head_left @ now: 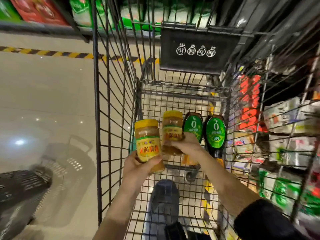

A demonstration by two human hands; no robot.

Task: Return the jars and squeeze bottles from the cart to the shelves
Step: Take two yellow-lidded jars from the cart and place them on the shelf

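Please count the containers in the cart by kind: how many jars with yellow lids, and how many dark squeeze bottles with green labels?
Yellow-lidded jars: 2, one in the left hand at, one in the right hand at.
Green-label squeeze bottles: 2, at and.
Total: 4

Two yellow-lidded glass jars of tan paste (pixel 148 141) (pixel 172 129) lifted; two dark green-labelled squeeze bottles (pixel 192 126) (pixel 215 134) lie side by side in the black wire cart (pixel 117 101).

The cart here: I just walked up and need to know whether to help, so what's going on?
A person is reaching into a wire shopping cart. The left hand holds one yellow-lidded jar, and the right hand grips a second matching jar. Two dark squeeze bottles with green labels lie on the cart floor beside them. Stocked shelves stand to the right.
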